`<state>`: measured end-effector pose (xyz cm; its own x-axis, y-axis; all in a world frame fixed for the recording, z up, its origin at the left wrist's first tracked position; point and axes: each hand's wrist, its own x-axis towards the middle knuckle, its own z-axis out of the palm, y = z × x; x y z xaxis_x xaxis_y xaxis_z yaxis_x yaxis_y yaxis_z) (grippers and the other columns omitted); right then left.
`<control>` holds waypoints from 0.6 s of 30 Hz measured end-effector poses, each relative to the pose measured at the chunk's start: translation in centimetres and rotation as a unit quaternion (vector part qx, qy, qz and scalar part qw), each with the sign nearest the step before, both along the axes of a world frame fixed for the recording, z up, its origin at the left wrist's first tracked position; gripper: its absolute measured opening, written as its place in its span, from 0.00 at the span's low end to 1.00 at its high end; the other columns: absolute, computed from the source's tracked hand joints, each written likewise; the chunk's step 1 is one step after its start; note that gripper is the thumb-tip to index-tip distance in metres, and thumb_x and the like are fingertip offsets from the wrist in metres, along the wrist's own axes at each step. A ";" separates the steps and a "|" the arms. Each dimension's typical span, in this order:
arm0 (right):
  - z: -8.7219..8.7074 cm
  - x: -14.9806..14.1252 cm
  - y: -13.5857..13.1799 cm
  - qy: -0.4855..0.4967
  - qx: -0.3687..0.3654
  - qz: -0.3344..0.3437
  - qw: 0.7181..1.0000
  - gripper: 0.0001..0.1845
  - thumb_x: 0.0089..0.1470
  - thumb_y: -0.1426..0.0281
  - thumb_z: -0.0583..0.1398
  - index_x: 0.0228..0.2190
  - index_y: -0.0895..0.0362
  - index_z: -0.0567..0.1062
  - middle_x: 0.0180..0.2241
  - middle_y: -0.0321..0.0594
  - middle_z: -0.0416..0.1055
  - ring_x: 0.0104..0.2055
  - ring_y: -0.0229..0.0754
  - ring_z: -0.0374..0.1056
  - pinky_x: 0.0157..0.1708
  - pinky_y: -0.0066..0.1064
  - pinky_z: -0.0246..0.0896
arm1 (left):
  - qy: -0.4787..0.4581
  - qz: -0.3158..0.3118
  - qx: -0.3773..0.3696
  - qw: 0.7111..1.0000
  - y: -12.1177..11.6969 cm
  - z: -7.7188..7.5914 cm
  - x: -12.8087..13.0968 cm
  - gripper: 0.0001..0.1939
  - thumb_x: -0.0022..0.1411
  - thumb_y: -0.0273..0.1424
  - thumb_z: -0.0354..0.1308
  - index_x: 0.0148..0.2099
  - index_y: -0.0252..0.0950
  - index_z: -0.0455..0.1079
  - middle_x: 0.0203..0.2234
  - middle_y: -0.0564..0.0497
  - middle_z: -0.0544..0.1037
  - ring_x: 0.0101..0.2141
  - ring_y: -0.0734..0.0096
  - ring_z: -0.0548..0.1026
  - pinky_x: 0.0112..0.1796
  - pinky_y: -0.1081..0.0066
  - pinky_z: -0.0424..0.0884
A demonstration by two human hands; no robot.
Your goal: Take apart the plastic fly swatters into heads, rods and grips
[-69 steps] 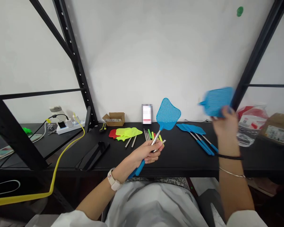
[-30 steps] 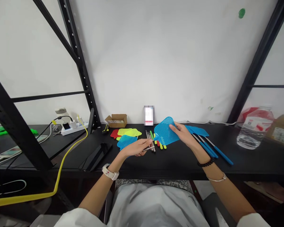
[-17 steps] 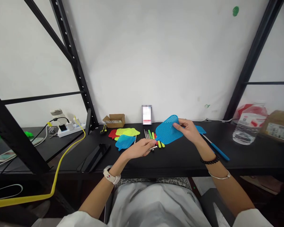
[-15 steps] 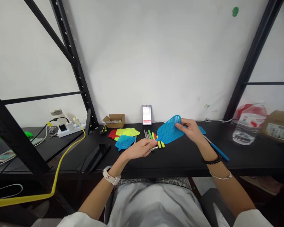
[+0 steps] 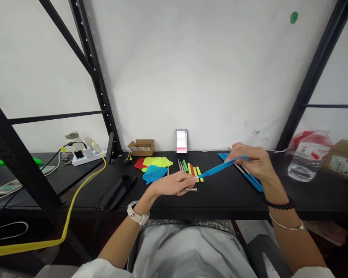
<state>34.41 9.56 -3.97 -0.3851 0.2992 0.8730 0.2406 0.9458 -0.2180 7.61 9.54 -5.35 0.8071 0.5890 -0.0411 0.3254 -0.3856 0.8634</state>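
A blue perforated fly swatter head [image 5: 217,169] is stretched between my two hands above the table, seen nearly edge-on. My right hand [image 5: 253,160] pinches its broad far end. At its narrow neck are the closed thumb and fingers of my left hand [image 5: 175,183]. A thin metal rod [image 5: 192,189] sticks out below those fingers; most of it is hidden by the hand. Beyond my right hand lie blue fly swatters with handles [image 5: 250,179]. Left of centre, loose swatter heads lie piled: blue [image 5: 154,174], yellow [image 5: 159,161] and red [image 5: 139,164].
Behind my left hand lie several coloured handles [image 5: 192,170] and metal rods [image 5: 181,166]. A black phone [image 5: 121,189] lies to the left. An open cardboard box [image 5: 143,148], a lit phone [image 5: 182,141] and a water bottle [image 5: 305,162] stand further back. A yellow cable [image 5: 78,189] runs down the left.
My right hand has moved right and turned, tipping the blue swatter head from face-on to nearly edge-on. The left hand has shifted slightly right. The blue swatters at right show more fully.
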 end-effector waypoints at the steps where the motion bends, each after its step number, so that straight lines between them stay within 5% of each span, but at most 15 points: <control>1: 0.3 0.0 -0.4 -0.006 0.014 -0.003 1.000 0.05 0.53 0.70 0.60 0.30 0.52 0.77 0.26 0.38 0.71 0.27 0.42 0.64 0.32 0.37 0.59 | 0.001 -0.007 -0.005 1.000 0.0 0.1 -0.1 0.21 0.56 0.49 0.41 0.23 0.36 0.50 0.14 0.61 0.48 0.13 0.86 0.49 0.16 0.78 0.46; 9: 0.5 -0.2 -1.5 0.006 0.030 -0.051 0.998 0.03 0.50 0.70 0.61 0.27 0.53 0.76 0.23 0.37 0.69 0.25 0.43 0.62 0.27 0.37 0.59 | 0.016 -0.030 0.039 0.999 -0.1 0.3 0.2 0.22 0.57 0.47 0.38 0.22 0.36 0.52 0.09 0.61 0.50 0.12 0.86 0.50 0.17 0.79 0.49; 11: 0.3 1.6 -1.2 0.091 0.020 -0.076 0.993 0.06 0.48 0.70 0.62 0.21 0.52 0.74 0.19 0.35 0.65 0.22 0.41 0.60 0.27 0.38 0.58 | 0.026 -0.035 0.068 0.997 0.3 0.3 -0.5 0.22 0.57 0.47 0.39 0.22 0.35 0.53 0.09 0.60 0.53 0.13 0.85 0.52 0.18 0.79 0.51; 12: 0.3 3.2 -1.0 0.163 0.015 -0.096 0.982 0.08 0.47 0.70 0.63 0.19 0.51 0.73 0.17 0.33 0.64 0.21 0.41 0.60 0.28 0.38 0.59 | 0.030 -0.026 0.082 0.996 0.7 0.3 -1.1 0.22 0.57 0.47 0.41 0.21 0.35 0.54 0.10 0.60 0.54 0.14 0.85 0.53 0.18 0.79 0.52; 15: 0.2 8.9 0.2 0.451 0.021 -0.115 0.885 0.11 0.46 0.68 0.63 0.16 0.46 0.71 0.24 0.33 0.69 0.31 0.45 0.64 0.32 0.37 0.60 | -0.008 0.083 0.086 0.993 1.8 0.7 -4.3 0.21 0.55 0.47 0.46 0.21 0.35 0.54 0.12 0.59 0.54 0.14 0.86 0.52 0.16 0.80 0.48; 18: -0.5 11.2 2.9 0.536 -0.129 -0.143 0.822 0.08 0.44 0.66 0.63 0.19 0.44 0.70 0.33 0.31 0.71 0.43 0.48 0.63 0.35 0.37 0.63 | -0.120 0.212 0.043 0.969 2.7 1.5 -7.8 0.19 0.56 0.47 0.44 0.25 0.36 0.56 0.11 0.61 0.48 0.12 0.87 0.45 0.14 0.80 0.42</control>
